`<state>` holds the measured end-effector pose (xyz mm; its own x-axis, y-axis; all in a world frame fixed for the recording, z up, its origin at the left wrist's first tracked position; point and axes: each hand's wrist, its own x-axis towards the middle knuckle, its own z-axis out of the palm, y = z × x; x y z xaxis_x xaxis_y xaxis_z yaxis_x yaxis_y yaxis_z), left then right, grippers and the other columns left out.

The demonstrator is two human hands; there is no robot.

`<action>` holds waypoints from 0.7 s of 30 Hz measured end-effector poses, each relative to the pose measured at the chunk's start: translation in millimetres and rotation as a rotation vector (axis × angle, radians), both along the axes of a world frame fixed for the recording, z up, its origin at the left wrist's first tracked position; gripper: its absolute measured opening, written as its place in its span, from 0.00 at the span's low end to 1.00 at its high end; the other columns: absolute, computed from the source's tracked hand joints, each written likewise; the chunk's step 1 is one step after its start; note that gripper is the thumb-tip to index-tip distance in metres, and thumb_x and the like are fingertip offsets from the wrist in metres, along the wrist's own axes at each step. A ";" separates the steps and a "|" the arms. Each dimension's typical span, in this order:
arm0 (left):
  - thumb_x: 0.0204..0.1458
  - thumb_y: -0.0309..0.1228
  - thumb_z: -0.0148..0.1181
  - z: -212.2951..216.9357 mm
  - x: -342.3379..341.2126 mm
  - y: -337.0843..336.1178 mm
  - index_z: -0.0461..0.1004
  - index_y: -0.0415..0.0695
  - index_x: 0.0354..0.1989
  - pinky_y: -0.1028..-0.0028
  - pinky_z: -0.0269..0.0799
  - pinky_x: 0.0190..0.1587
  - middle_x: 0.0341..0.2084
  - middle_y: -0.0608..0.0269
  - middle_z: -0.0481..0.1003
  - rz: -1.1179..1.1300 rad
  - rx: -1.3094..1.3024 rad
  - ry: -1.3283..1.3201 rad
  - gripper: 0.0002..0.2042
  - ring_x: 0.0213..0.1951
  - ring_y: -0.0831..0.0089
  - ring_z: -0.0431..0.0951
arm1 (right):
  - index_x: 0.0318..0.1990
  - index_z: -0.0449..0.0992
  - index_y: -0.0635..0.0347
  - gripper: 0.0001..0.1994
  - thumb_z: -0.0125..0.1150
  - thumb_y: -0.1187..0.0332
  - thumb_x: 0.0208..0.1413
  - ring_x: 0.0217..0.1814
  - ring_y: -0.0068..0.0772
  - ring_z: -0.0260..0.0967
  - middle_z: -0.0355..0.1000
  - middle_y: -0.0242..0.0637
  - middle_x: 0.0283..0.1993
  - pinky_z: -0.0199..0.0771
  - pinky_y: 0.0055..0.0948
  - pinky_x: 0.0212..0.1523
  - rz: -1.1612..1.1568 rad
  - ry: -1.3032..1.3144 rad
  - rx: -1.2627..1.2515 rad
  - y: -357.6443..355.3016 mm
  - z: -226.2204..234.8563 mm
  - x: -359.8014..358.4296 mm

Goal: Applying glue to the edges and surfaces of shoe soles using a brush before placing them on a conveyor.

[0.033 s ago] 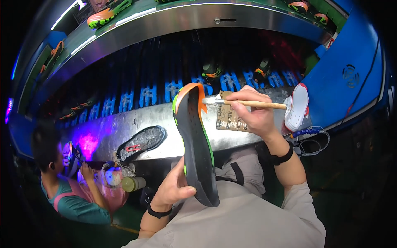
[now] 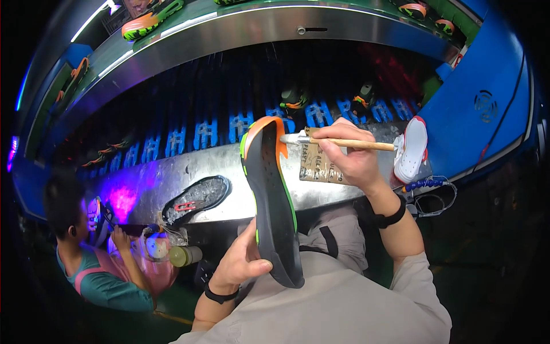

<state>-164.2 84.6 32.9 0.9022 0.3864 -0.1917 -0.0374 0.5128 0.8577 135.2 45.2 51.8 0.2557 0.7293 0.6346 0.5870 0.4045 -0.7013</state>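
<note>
My left hand [image 2: 243,261] grips a shoe sole [image 2: 270,183] by its lower end, thumb and fingers closed around the sides. The sole is black inside, with an orange rim at the far end and green along its edges; it is held up lengthwise, inner side toward me. Pinched in my right hand [image 2: 352,152] is a brush [image 2: 349,143] with a wooden handle and pale bristles. The bristle tip meets the orange rim on the sole's right side. Beneath the brush, a piece of brown cardboard [image 2: 321,166] with writing lies on the metal bench.
On the metal bench [image 2: 246,200] lie a dark sole-shaped tray [image 2: 197,198] with a red piece and, at right, a white-and-red shoe-shaped item [image 2: 411,150]. A conveyor [image 2: 303,28] carrying soles curves behind. At left sits a co-worker [image 2: 103,258] beside a greenish container [image 2: 184,255].
The brush and my right hand have shifted very slightly left. The sole and my left hand look the same.
</note>
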 end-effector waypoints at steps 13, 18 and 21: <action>0.39 0.46 0.71 4.7 3.2 7.5 0.49 0.33 0.74 0.66 0.61 0.66 0.63 0.52 0.65 -0.021 0.019 0.018 0.55 0.64 0.64 0.67 | 0.36 0.84 0.63 0.05 0.67 0.75 0.51 0.32 0.28 0.70 0.80 0.35 0.29 0.70 0.30 0.35 0.113 0.077 -0.023 -13.1 -3.2 -16.6; 0.39 0.46 0.72 0.2 1.9 8.0 0.50 0.32 0.73 0.66 0.62 0.66 0.62 0.52 0.66 0.002 -0.005 -0.005 0.54 0.63 0.64 0.68 | 0.36 0.84 0.64 0.05 0.66 0.76 0.51 0.30 0.29 0.71 0.80 0.36 0.29 0.71 0.29 0.33 0.025 0.077 -0.072 -11.9 -9.3 -24.9; 0.40 0.47 0.72 -7.8 -3.4 9.4 0.51 0.32 0.72 0.65 0.62 0.67 0.62 0.50 0.67 0.015 -0.017 -0.018 0.54 0.63 0.63 0.69 | 0.34 0.83 0.64 0.04 0.67 0.77 0.49 0.29 0.32 0.71 0.79 0.37 0.29 0.71 0.30 0.31 0.077 -0.009 -0.028 -20.3 -14.7 -31.0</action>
